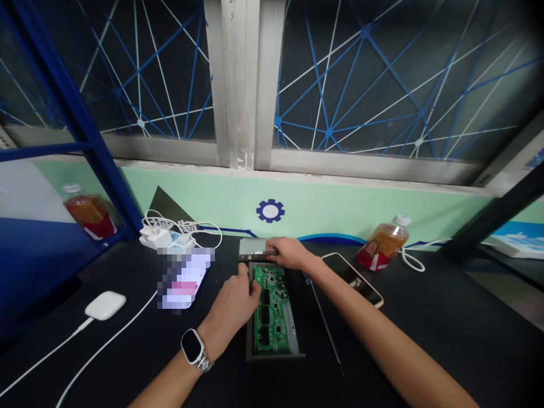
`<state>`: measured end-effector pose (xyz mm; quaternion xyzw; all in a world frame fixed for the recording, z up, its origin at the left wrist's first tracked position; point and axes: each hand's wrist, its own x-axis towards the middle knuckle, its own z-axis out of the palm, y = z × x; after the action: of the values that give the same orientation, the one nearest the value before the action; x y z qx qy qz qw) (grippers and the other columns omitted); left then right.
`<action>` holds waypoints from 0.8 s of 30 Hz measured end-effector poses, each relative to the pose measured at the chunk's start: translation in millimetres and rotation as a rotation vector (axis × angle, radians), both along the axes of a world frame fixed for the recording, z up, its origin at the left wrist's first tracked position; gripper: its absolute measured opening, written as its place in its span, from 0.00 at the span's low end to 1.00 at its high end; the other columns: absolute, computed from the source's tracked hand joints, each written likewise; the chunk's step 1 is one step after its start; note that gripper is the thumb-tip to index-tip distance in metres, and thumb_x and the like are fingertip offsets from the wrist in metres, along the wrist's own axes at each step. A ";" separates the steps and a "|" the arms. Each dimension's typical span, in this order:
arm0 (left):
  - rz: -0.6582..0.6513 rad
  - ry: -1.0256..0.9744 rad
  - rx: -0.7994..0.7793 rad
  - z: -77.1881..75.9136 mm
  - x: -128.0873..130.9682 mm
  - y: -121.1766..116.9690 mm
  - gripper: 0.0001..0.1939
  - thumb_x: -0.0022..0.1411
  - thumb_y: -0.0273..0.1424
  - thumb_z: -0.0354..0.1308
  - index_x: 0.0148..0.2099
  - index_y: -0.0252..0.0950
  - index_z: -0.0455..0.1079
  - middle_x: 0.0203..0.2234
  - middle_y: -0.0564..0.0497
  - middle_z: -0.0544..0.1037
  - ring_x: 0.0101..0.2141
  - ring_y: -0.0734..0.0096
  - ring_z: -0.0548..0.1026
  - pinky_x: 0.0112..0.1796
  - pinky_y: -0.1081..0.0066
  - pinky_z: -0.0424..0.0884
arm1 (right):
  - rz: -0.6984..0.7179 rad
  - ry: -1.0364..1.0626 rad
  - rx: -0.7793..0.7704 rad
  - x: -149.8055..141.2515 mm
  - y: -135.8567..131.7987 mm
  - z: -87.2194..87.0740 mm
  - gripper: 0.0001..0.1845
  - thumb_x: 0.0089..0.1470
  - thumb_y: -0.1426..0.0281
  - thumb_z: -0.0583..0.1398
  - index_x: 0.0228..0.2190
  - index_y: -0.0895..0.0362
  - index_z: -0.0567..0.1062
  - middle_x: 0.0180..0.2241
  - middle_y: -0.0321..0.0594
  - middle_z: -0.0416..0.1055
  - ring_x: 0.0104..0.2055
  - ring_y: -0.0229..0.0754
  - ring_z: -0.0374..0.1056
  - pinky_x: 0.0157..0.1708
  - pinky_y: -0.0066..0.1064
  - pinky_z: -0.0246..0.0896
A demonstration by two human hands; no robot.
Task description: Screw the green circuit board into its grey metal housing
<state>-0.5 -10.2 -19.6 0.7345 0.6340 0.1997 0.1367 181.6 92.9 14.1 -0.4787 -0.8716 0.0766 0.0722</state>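
Note:
A green circuit board point(278, 328) lies lengthwise in an open dark metal case point(276, 357) on the black table. My left hand point(233, 300), with a watch on its wrist, grips the case's left side, the thumb over the edge by the board. At the far end, my right hand point(289, 253) has its fingers curled round the right end of a dark metal end plate point(254, 256). Behind that strip shows a flat grey-green piece; whether the two are joined I cannot tell. Right of the case lies a long-shafted screwdriver point(325, 324), its handle partly behind my right forearm.
A phone point(361, 283) lies beyond my right forearm, near a drink bottle point(383, 242). On the left are a lit, blurred phone point(187, 279), a white earbud case point(106, 305) on a cable, and a power strip point(170, 241) with chargers. Another bottle point(90, 212) stands at far left.

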 end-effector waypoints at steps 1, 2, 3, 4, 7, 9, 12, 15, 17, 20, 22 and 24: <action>-0.005 0.030 -0.010 0.8 -0.7 -0.2 0.10 0.65 0.32 0.47 0.47 0.33 0.59 0.26 0.41 0.76 0.28 0.51 0.78 0.27 0.67 0.62 | 0.001 0.005 -0.012 0.9 -0.1 -3.7 0.07 0.54 0.65 0.61 0.35 0.54 0.73 0.33 0.39 0.74 0.34 0.42 0.68 0.29 0.28 0.49; -0.010 0.055 -0.018 1.3 -2.0 -0.3 0.10 0.65 0.32 0.47 0.47 0.33 0.60 0.26 0.41 0.76 0.28 0.51 0.77 0.27 0.67 0.62 | 0.003 0.015 -0.017 3.6 -1.6 -5.6 0.08 0.56 0.64 0.60 0.37 0.54 0.73 0.34 0.39 0.74 0.35 0.42 0.68 0.30 0.27 0.52; -0.017 0.078 -0.017 1.7 -3.7 -0.1 0.11 0.66 0.33 0.47 0.47 0.33 0.60 0.26 0.41 0.76 0.27 0.51 0.77 0.27 0.66 0.62 | -0.003 0.028 -0.012 8.2 -4.5 -5.8 0.10 0.58 0.64 0.58 0.40 0.54 0.73 0.36 0.40 0.74 0.36 0.41 0.69 0.32 0.27 0.54; -0.020 0.105 -0.009 2.3 -5.5 0.2 0.11 0.66 0.33 0.46 0.47 0.32 0.60 0.26 0.41 0.76 0.28 0.51 0.78 0.27 0.66 0.62 | -0.020 0.043 0.005 14.6 -8.3 -4.6 0.12 0.60 0.64 0.56 0.43 0.55 0.72 0.40 0.42 0.73 0.39 0.42 0.69 0.35 0.28 0.56; -0.006 0.217 0.028 7.3 -8.1 3.3 0.16 0.68 0.38 0.44 0.49 0.31 0.62 0.27 0.39 0.76 0.29 0.48 0.77 0.28 0.64 0.64 | -0.222 0.049 0.049 39.8 -22.6 2.5 0.17 0.57 0.61 0.58 0.44 0.59 0.70 0.41 0.50 0.72 0.40 0.47 0.71 0.37 0.34 0.61; -0.008 0.279 0.066 13.6 -4.5 8.5 0.19 0.68 0.41 0.44 0.49 0.31 0.64 0.28 0.38 0.76 0.30 0.48 0.77 0.30 0.62 0.65 | -0.356 0.017 -0.100 54.8 -31.5 5.0 0.22 0.49 0.56 0.64 0.39 0.59 0.71 0.34 0.50 0.73 0.35 0.51 0.73 0.32 0.37 0.65; -0.139 0.272 0.230 22.2 9.3 21.6 0.16 0.69 0.37 0.43 0.46 0.33 0.67 0.33 0.38 0.75 0.38 0.49 0.75 0.36 0.60 0.67 | -0.542 0.008 -0.497 64.2 -38.7 1.5 0.22 0.47 0.56 0.65 0.35 0.61 0.70 0.21 0.47 0.73 0.18 0.50 0.71 0.17 0.39 0.65; -0.315 0.217 0.349 21.4 24.7 36.8 0.13 0.68 0.31 0.44 0.41 0.34 0.69 0.38 0.40 0.73 0.42 0.53 0.72 0.42 0.59 0.67 | -0.556 0.028 -0.702 62.3 -36.9 -4.1 0.17 0.52 0.64 0.61 0.38 0.63 0.67 0.17 0.44 0.72 0.13 0.47 0.68 0.12 0.37 0.65; -0.388 0.134 0.325 14.4 30.4 45.0 0.12 0.68 0.27 0.44 0.40 0.35 0.69 0.37 0.43 0.73 0.39 0.58 0.72 0.41 0.61 0.67 | -0.537 0.056 -0.738 61.6 -33.9 -3.9 0.15 0.53 0.69 0.60 0.41 0.64 0.65 0.17 0.43 0.73 0.14 0.46 0.69 0.13 0.34 0.67; -0.403 -0.070 0.269 -0.4 30.7 51.7 0.12 0.66 0.24 0.45 0.41 0.37 0.70 0.36 0.47 0.74 0.40 0.62 0.73 0.42 0.65 0.68 | -0.494 0.129 -0.714 63.6 -32.2 7.3 0.15 0.57 0.68 0.56 0.44 0.62 0.62 0.16 0.37 0.71 0.15 0.42 0.70 0.14 0.29 0.66; -0.391 -0.170 0.251 -8.7 28.4 53.1 0.11 0.65 0.24 0.47 0.41 0.38 0.71 0.37 0.48 0.75 0.41 0.63 0.73 0.43 0.65 0.68 | -0.403 0.290 -0.582 61.5 -33.8 21.7 0.14 0.61 0.65 0.52 0.46 0.60 0.59 0.14 0.32 0.67 0.14 0.40 0.67 0.13 0.25 0.61; -0.375 -0.230 0.228 -13.2 26.0 53.2 0.11 0.64 0.24 0.48 0.40 0.39 0.72 0.37 0.49 0.77 0.41 0.62 0.74 0.44 0.64 0.68 | -0.275 0.528 -0.344 52.1 -35.9 38.9 0.15 0.63 0.62 0.48 0.48 0.58 0.58 0.14 0.28 0.64 0.13 0.38 0.63 0.12 0.24 0.56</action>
<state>25.5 43.0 -32.8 0.8226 0.4401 0.3233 0.1587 233.7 57.0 52.9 -0.5605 -0.7246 0.3333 0.2230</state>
